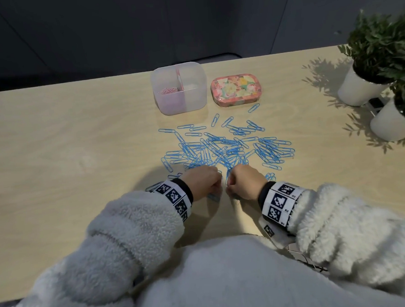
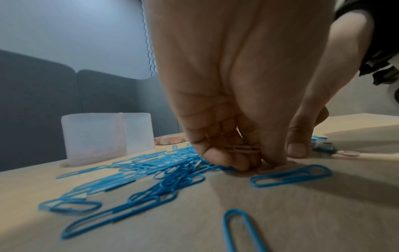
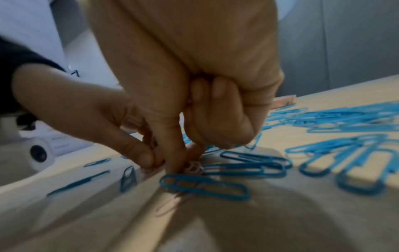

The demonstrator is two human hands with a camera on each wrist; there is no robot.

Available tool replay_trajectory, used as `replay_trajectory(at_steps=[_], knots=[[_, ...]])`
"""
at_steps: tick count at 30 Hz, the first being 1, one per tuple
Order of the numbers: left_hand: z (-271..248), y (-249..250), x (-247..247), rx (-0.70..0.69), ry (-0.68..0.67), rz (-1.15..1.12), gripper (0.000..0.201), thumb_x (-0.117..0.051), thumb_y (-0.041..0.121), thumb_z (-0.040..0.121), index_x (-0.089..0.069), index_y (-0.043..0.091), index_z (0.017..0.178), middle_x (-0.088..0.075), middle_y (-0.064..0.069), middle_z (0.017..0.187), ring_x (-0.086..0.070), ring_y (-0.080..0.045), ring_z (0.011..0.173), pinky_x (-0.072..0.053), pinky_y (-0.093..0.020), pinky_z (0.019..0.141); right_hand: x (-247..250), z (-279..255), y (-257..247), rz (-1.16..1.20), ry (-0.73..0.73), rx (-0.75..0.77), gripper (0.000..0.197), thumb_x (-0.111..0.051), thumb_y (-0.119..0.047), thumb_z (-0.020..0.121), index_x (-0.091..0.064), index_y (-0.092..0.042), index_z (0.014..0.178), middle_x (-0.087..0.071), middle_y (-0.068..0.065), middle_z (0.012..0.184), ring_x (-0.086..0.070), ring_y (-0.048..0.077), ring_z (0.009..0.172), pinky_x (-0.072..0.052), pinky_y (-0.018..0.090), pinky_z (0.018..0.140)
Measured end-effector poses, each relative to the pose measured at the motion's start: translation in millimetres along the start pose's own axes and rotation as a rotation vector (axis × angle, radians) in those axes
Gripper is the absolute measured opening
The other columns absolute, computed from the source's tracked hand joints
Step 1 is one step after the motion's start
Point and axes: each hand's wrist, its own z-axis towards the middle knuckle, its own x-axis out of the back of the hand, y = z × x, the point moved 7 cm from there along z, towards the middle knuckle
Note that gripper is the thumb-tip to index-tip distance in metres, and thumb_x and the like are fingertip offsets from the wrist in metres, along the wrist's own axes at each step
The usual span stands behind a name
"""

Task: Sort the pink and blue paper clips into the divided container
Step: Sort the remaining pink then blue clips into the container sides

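Left hand: you're curling your left hand (image 1: 204,180) down at the near edge of the clip pile, fingertips (image 2: 224,157) pressing on the tabletop, with pink paper clips (image 2: 241,148) tucked inside the curled fingers.
Right hand: you're working your right hand (image 1: 242,181) just beside the left, knuckles up; thumb and forefinger are pinching down at small pink paper clips (image 3: 193,168) against the table, and the other fingers are folding into the palm. Whether those clips are actually gripped, I cannot tell; that view is blurred.
Blue clips: the spread of blue plastic-coated paper clips (image 1: 227,147) is lying loose across the middle of the pale wooden tabletop (image 1: 65,142), between your hands and the container, with a few strays trailing toward the far edge.
Container: the translucent plastic divided container (image 1: 179,89) is standing near the far edge, well apart from both hands. Its left compartment is holding a small heap of pink clips (image 1: 168,91); what the right compartment holds I cannot make out.
Tin: a rounded tin with a floral pink lid (image 1: 236,88) is sitting just beside the container, on its right.
Plants: two leafy green plants in white pots (image 1: 358,89) are standing at the far right corner of the tabletop.
Sleeves: you're wearing fluffy white fleece sleeves (image 1: 121,232), with black-and-white marker bands (image 1: 175,197) round both wrists.
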Motion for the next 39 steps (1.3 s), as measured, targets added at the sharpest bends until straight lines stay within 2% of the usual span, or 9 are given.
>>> replay_trajectory(at_steps=[5,8,12,17,20,24,31,35,39], knots=[[-1,1,0,-0.031,-0.012,-0.021,0.020,-0.057,0.017,0.086,-0.062,0.004,0.101,-0.057,-0.014,0.110,-0.056,-0.029,0.104,-0.041,-0.035,0.086,0,5,2,-0.006,-0.053,0.096,0.018,-0.050,-0.017,0.083,-0.051,-0.016,0.065,-0.062,0.012,0.075,-0.057,0.028,0.073,-0.041,0.031,0.064],[0,3,-1,-0.041,-0.018,-0.022,0.018,-0.055,0.011,0.085,-0.061,0.002,0.100,-0.056,-0.015,0.111,-0.054,-0.030,0.105,-0.041,-0.036,0.089,26,6,9,0.333,-0.033,0.140,0.016,-0.049,-0.008,0.086,-0.052,-0.011,0.071,-0.057,0.013,0.069,-0.050,0.023,0.062,-0.042,0.033,0.061],[-2,-5,0,0.007,0.024,-0.111,0.014,-0.052,0.009,0.087,-0.058,0.005,0.099,-0.060,-0.013,0.108,-0.056,-0.028,0.101,-0.043,-0.036,0.085,46,-4,29,0.805,-0.114,0.068,0.027,-0.043,0.004,0.091,-0.046,-0.010,0.068,-0.054,0.003,0.048,-0.042,0.010,0.035,-0.031,0.017,0.038],[-4,-25,14,0.091,0.211,-0.404,0.021,-0.044,0.004,0.093,-0.062,0.005,0.105,-0.058,-0.011,0.101,-0.053,-0.022,0.094,-0.034,-0.020,0.080,29,-18,41,1.146,-0.208,-0.099,0.026,-0.031,0.006,0.089,-0.050,-0.007,0.076,-0.047,0.008,0.056,-0.039,0.011,0.031,-0.024,0.013,0.032],[-1,-45,20,0.267,0.251,-0.730,0.020,-0.044,0.006,0.092,-0.061,0.012,0.084,-0.050,0.000,0.075,-0.045,-0.014,0.067,-0.036,-0.022,0.063,6,-24,42,0.830,-0.233,-0.031,0.032,-0.050,-0.020,0.092,-0.048,-0.015,0.061,-0.045,0.002,0.050,-0.034,0.011,0.035,-0.024,0.017,0.037],[-3,-62,14,0.442,0.164,-1.024,0.031,-0.044,0.015,0.091,-0.040,0.015,0.060,-0.034,-0.002,0.058,-0.029,-0.017,0.049,-0.028,-0.016,0.040,-3,-26,41,0.292,-0.058,0.143,0.024,-0.075,-0.029,0.074,-0.052,-0.021,0.071,-0.050,-0.003,0.056,-0.041,0.012,0.050,-0.037,0.029,0.058],[4,-32,13,0.238,0.010,-0.595,0.031,-0.036,0.020,0.099,-0.059,0.008,0.083,-0.047,0.006,0.066,-0.045,-0.014,0.064,-0.036,-0.024,0.061,9,-25,45,0.335,-0.019,0.136,0.029,-0.070,-0.018,0.079,-0.049,-0.026,0.061,-0.047,-0.010,0.052,-0.041,0.002,0.045,-0.035,0.023,0.055],[4,-36,16,0.264,0.043,-0.525,0.027,-0.036,0.018,0.098,-0.061,0.011,0.091,-0.052,-0.001,0.088,-0.046,-0.017,0.087,-0.034,-0.026,0.076,32,-37,35,0.009,0.118,0.239,0.014,-0.060,-0.021,0.084,-0.060,-0.029,0.095,-0.051,-0.008,0.059,-0.056,0.024,0.071,-0.035,0.028,0.065],[2,-42,17,0.244,0.082,-0.481,0.021,-0.043,0.020,0.096,-0.060,0.008,0.094,-0.054,-0.002,0.093,-0.050,-0.019,0.087,-0.037,-0.027,0.077,10,-45,14,-0.314,-0.021,0.394,0.030,-0.051,-0.035,0.091,-0.057,-0.034,0.120,-0.068,-0.005,0.112,-0.060,0.022,0.109,-0.043,0.031,0.084]])
